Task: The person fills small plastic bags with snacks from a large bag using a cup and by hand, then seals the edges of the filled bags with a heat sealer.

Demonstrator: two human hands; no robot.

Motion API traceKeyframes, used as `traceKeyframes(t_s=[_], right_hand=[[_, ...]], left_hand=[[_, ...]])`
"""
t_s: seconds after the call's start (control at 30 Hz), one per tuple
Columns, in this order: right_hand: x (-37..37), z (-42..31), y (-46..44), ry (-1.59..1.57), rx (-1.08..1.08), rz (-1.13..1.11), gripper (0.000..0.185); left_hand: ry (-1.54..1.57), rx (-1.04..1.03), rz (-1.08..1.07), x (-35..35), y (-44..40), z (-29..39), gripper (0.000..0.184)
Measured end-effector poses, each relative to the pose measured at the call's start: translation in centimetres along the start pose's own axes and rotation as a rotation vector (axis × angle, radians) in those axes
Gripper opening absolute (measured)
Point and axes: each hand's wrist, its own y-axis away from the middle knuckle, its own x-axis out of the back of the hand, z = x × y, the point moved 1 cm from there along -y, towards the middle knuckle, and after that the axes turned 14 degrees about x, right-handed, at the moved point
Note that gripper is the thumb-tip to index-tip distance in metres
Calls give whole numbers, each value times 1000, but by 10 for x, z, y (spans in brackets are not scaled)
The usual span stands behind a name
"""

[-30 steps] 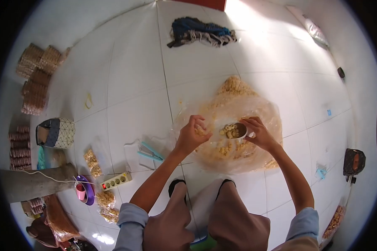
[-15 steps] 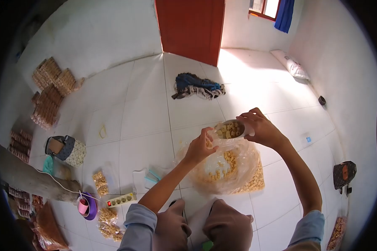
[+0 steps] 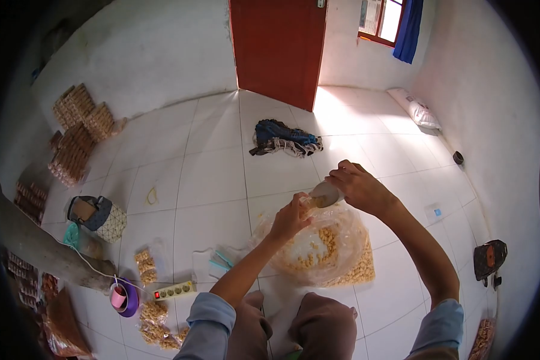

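Note:
My right hand (image 3: 359, 187) grips a pale cup (image 3: 326, 193), tilted with its mouth toward the left hand. Closed fingers of my left hand (image 3: 291, 217) hold a small clear plastic bag (image 3: 306, 205) at the cup's mouth. What is passing into the bag is too small to tell. Below both hands a large open plastic bag (image 3: 336, 264) lies on the floor, with small yellowish snack pieces (image 3: 327, 243) inside.
Stacked snack packs (image 3: 75, 150) stand at the left wall. Filled bags (image 3: 145, 267) lie near a power strip (image 3: 174, 290) and a blue sealer (image 3: 221, 261). A dark cloth (image 3: 285, 139) lies before a red door (image 3: 277, 54). A small backpack (image 3: 490, 260) is at right.
The view has tilted up, showing the door and window. My right hand has lifted the cup from over the large bag and tipped it to the small bag in my left hand.

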Motion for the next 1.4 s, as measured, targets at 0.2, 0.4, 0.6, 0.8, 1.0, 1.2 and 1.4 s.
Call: traceKeyframes(t_s=[0.2,0.4,0.6,0.8,1.0,1.2,1.4], right_hand=[[-1,-5,-4,80,6,44,41],[-112,-9,53,-89,-589,-202,30],[-314,-130,106,-502,-955,-213,52],[-343,-167,97,-513,-963,13,42],[-226,-89,36,-1012,-906,543,28],[-65,-79,-26,-1056,-652,686,21],[-54,-88,-44,-826,-508,633,12]], left_hand=[[-19,13,40,-1,0,-9,62],[79,85,92,-7,3,-36,53],[115,167,145,-7,18,-63,51],[148,180,118,-12,23,-68,55],[217,128,166,-6,21,-40,63],[218,218,206,18,36,18,71],[166,60,281,34,62,43,73]])
